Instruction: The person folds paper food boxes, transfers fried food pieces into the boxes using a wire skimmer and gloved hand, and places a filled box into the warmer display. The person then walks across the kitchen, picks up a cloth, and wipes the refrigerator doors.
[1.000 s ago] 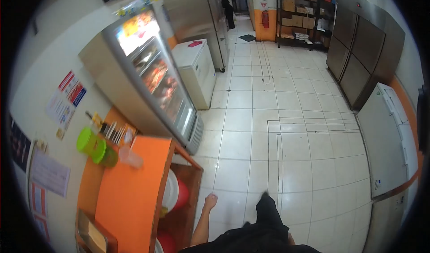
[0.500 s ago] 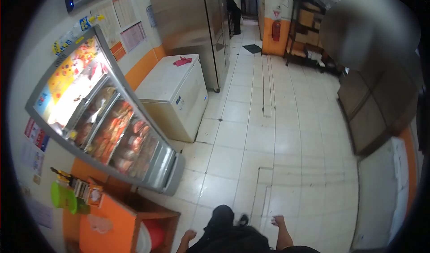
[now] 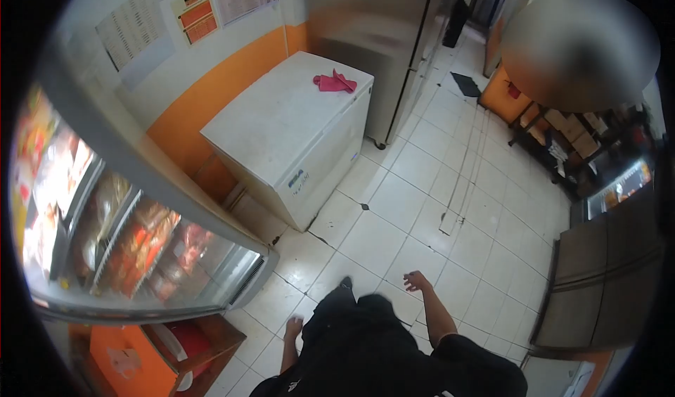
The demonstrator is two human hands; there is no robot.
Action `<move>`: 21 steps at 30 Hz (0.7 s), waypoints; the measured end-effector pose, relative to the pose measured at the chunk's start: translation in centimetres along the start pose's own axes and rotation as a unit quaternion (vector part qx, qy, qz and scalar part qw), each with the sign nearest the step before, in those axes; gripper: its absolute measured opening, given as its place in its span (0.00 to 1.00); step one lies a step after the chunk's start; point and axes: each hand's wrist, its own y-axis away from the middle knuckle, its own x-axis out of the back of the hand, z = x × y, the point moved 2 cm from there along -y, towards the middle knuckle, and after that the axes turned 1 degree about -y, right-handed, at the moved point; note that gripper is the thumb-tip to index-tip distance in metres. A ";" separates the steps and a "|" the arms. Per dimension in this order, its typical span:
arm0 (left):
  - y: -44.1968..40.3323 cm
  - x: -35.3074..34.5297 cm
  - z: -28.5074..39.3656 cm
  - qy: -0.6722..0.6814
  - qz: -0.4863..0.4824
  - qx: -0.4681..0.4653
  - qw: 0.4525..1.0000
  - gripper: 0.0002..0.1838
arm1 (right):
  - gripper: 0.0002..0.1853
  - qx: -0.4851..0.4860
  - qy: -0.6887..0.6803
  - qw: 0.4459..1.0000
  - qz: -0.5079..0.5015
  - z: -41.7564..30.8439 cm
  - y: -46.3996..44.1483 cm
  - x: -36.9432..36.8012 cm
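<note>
My right hand (image 3: pixel 417 282) is held out over the tiled floor, its fingers loosely bent and apart, with nothing seen in it. My left hand (image 3: pixel 294 325) hangs low beside my body, nearest the bottom corner of a glass-door display fridge (image 3: pixel 256 274). Its fingers are too small and blurred to make out, and it touches nothing that I can see. Packed food shows on the fridge's lit shelves. Ahead stands a white chest freezer (image 3: pixel 260 109) with a pink cloth (image 3: pixel 335 81) on its lid.
A tall steel cabinet (image 3: pixel 365 66) on casters stands behind the freezer. An orange wooden stand (image 3: pixel 133 358) is at lower left. On the right are a dark cabinet (image 3: pixel 598 277) and a loaded shelf rack (image 3: pixel 555 133). A dark mat (image 3: pixel 465 84) lies farther along the tiled floor (image 3: pixel 415 186).
The view has moved forward and turned left, so the freezer and display fridge look nearer. My right hand has swung forward. The rack and cabinet on the right now appear lower.
</note>
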 end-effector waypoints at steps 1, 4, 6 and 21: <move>-6.3 -1.4 2.1 0.080 -0.001 0.010 0.997 0.13 | 0.19 -0.030 0.054 0.997 -0.036 -4.4 -2.0 0.2; -14.9 3.8 22.1 0.244 -0.010 0.052 0.968 0.09 | 0.21 0.153 0.188 0.968 0.072 -17.6 -13.2 2.5; -19.2 5.6 29.9 0.234 0.017 0.022 0.972 0.09 | 0.18 0.317 0.295 0.885 0.170 -31.2 -15.5 3.5; -16.8 -20.7 49.8 0.442 0.304 0.508 0.674 0.09 | 0.17 0.599 0.151 0.777 0.121 -85.0 -32.2 6.0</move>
